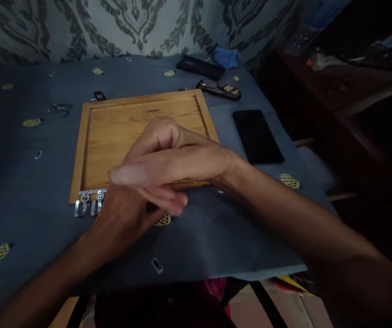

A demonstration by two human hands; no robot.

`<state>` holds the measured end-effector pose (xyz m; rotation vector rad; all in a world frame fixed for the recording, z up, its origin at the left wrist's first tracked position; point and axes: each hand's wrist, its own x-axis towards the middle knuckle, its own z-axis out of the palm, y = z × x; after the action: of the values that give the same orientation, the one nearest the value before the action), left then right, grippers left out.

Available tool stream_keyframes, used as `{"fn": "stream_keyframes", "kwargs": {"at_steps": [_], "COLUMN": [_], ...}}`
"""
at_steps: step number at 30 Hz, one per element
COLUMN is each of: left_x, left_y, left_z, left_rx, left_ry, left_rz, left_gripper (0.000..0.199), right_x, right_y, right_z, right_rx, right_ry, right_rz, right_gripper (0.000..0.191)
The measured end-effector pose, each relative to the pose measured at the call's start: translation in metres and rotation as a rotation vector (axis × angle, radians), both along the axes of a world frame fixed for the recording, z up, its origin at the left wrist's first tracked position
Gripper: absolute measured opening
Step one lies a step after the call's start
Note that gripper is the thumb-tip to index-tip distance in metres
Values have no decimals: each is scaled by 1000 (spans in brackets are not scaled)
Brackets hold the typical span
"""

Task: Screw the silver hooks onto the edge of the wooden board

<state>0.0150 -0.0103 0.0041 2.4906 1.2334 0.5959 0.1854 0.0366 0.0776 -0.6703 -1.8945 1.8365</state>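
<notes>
A wooden framed board [114, 127] lies on the blue patterned cloth. Metal hooks [90, 200] are fixed along its near edge at the left. My left hand [124, 209] rests at that near edge, beside the hooks; its fingers are mostly hidden under my other hand. Above it, over the middle of the board, is my right hand [175, 159], curled with the fingers bent in and the thumb pointing left. Whatever it holds, if anything, cannot be made out.
To the right of the board lies a black phone [258, 136]. Glasses [219, 89], a dark case [200, 68] and a blue cloth [226, 58] sit behind it. Small metal pieces [59, 109] lie at the left. Dark wooden furniture [319, 100] stands at the right.
</notes>
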Motion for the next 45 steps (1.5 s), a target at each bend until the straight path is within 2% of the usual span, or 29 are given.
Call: {"fn": "stream_keyframes", "kwargs": {"at_steps": [3, 6, 10, 15, 17, 20, 23, 25, 28, 31, 33, 36, 38, 41, 45], "left_x": [-1, -1, 0, 2, 3, 3, 3, 3, 3, 3, 3, 2, 2, 2, 2], "left_y": [-1, -1, 1, 1, 2, 2, 2, 2, 2, 2, 2, 2, 2, 2, 1], "left_z": [-2, -2, -1, 3, 6, 7, 6, 5, 4, 3, 3, 3, 2, 2, 2], "left_rx": [132, 166, 122, 62, 13, -44, -47, -48, -57, -69, -81, -86, -65, -38, -52], "left_ry": [97, 102, 122, 126, 143, 159, 112, 94, 91, 86, 90, 109, 122, 136, 149], "left_rz": [-39, -58, -50, -62, -56, -39, -29, -13, -6, -18, -20, -19, -23, -30, -26], "left_gripper": [29, 33, 37, 27, 25, 24, 29, 37, 44, 48, 52, 57, 57, 54, 53], "right_x": [-3, -6, -11, -20, -26, -35, -42, -44, -47, -47, -44, -33, -20, 1, 20], "right_y": [-2, -8, -20, -37, -43, -51, -56, -58, -56, -52, -50, -50, -53, -57, -58], "right_z": [-9, -13, -10, -20, -27, -34, -36, -37, -38, -39, -38, -35, -32, -28, -25], "right_rx": [-19, -6, 16, 112, 169, 231, 262, 274, 293, 302, 309, 323, 327, 393, 550], "right_ry": [75, 182, 306, 448, 391, 198, 143, 155, 177, 178, 234, 349, 361, 194, -11], "right_rz": [-150, -191, -353, -562, -693, -944, -1143, -1236, -1304, -1312, -1268, -1121, -975, -732, -567], "right_gripper": [60, 57, 57, 51, 51, 53, 52, 51, 52, 54, 54, 49, 37, 8, 16]}}
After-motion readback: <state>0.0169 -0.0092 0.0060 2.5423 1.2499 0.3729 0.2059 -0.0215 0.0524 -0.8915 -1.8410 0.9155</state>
